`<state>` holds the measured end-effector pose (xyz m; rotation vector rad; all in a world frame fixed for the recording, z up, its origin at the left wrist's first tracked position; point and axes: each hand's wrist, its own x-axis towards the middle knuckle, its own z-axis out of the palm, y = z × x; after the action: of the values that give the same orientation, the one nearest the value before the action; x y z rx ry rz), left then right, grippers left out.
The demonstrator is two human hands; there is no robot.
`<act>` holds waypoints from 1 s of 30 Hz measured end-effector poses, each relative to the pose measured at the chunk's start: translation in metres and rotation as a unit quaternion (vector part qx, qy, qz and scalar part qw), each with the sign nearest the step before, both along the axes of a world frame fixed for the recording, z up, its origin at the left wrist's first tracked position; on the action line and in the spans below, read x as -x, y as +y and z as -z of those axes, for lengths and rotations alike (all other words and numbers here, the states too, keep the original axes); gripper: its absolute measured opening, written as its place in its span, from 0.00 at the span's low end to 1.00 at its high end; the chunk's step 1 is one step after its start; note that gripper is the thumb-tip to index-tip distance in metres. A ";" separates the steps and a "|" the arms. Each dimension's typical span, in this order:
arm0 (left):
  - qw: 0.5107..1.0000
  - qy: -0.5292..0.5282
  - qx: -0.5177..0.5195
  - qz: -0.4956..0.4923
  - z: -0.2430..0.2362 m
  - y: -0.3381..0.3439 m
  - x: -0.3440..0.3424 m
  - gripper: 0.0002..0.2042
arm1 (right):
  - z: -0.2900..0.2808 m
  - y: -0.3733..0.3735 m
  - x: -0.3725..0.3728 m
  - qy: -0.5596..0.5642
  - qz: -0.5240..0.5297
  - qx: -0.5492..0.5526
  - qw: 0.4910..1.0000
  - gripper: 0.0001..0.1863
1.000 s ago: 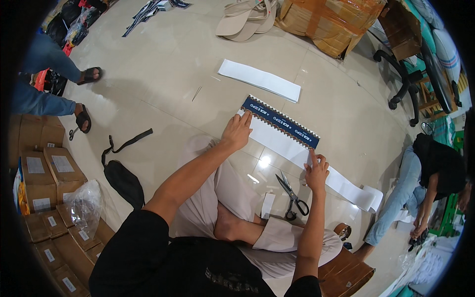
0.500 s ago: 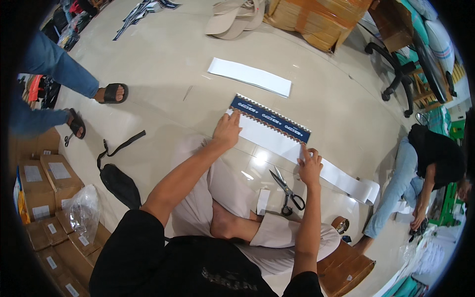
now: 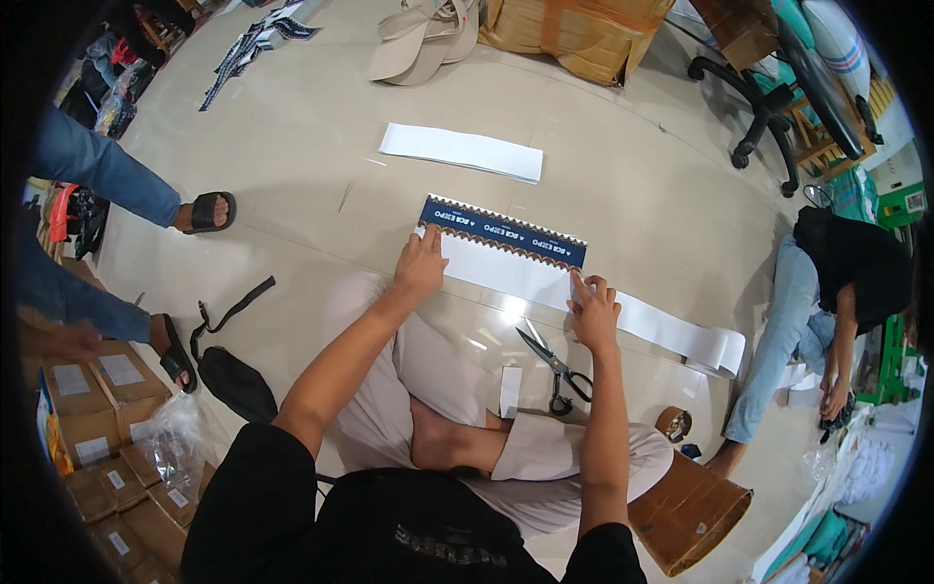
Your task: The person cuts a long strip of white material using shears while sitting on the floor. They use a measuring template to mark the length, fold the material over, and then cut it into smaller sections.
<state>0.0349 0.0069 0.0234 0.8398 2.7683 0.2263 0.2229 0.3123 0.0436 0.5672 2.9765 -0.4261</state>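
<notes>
Your left hand [image 3: 420, 268] and right hand [image 3: 593, 313] press flat, fingers together, on the glossy white paper strip [image 3: 506, 273] edged by a dark blue zigzag banner [image 3: 503, 232] (on the polished tile floor [image 3: 292, 175]); steel scissors [image 3: 553, 362] lie near.

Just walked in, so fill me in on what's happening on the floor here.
A person sits cross-legged on the tiled floor, pressing both hands flat on a long white paper strip that carries a dark blue patterned band. The left hand holds its left end, the right hand sits further along. Black-handled scissors lie unused near the right hand.
</notes>
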 end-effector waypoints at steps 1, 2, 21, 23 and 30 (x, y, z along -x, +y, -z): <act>1.000 0.000 -0.006 -0.001 -0.001 0.001 -0.001 0.31 | -0.001 0.001 -0.001 -0.002 0.003 -0.001 1.000 0.33; 1.000 -0.001 -0.013 -0.001 -0.003 0.002 -0.002 0.31 | -0.002 0.000 -0.001 -0.001 0.002 0.001 1.000 0.33; 0.967 0.110 -0.128 0.191 0.019 0.090 -0.032 0.27 | 0.004 0.000 -0.001 0.007 0.003 -0.001 1.000 0.33; 0.968 0.119 -0.117 0.186 0.023 0.088 -0.028 0.27 | 0.007 0.000 -0.001 0.016 0.003 -0.009 1.000 0.33; 0.971 0.077 -0.143 0.173 0.033 0.086 -0.025 0.27 | 0.000 -0.003 0.000 -0.001 0.011 0.014 1.000 0.34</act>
<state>0.0602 0.0924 -0.0097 1.4493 2.7015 0.5237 0.2229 0.3090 0.0434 0.5978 2.9610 -0.4678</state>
